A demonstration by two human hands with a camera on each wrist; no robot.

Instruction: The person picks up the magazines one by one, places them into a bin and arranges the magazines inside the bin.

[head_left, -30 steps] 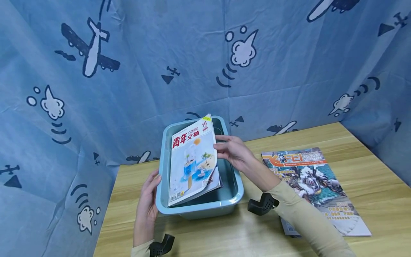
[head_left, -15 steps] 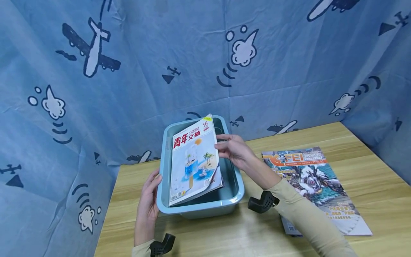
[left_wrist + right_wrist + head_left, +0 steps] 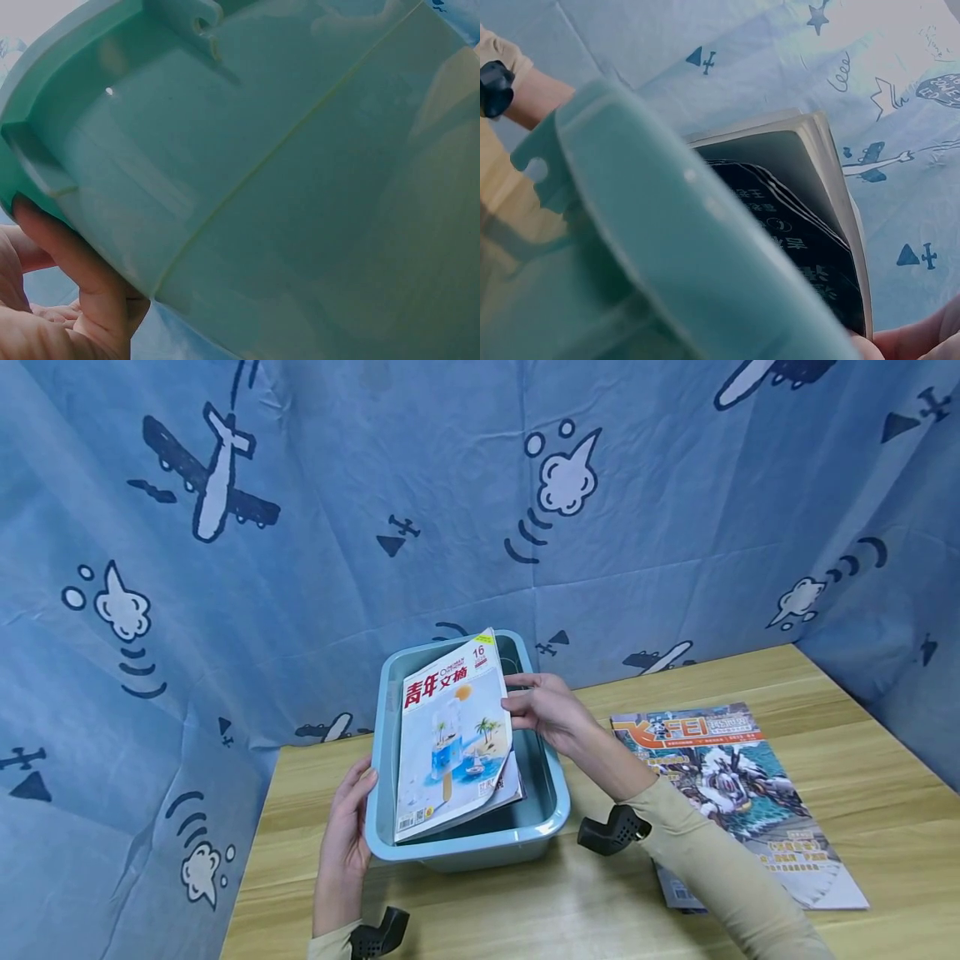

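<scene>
A light blue plastic basin (image 3: 491,840) stands on the table. A magazine (image 3: 450,743) with an ice-pop and beach cover lies tilted in it, its top sticking up past the far rim. Another printed item (image 3: 512,783) shows under its lower right corner. My left hand (image 3: 348,814) grips the basin's left rim; in the left wrist view its fingers (image 3: 79,262) bend against the basin's outside. My right hand (image 3: 551,717) pinches the magazine's right edge. In the right wrist view the basin wall (image 3: 660,202) covers much of the magazine, and a dark page or cover (image 3: 810,240) shows behind it.
Another magazine (image 3: 731,785) with an orange title lies flat on the wooden table (image 3: 540,914) at the right, partly under my right forearm. Something seems to lie beneath its lower left corner. A blue curtain (image 3: 337,527) with airplane prints hangs behind the table.
Both hands keep their places on the basin and the magazine. The magazine has shifted very slightly to the right; little else differs.
</scene>
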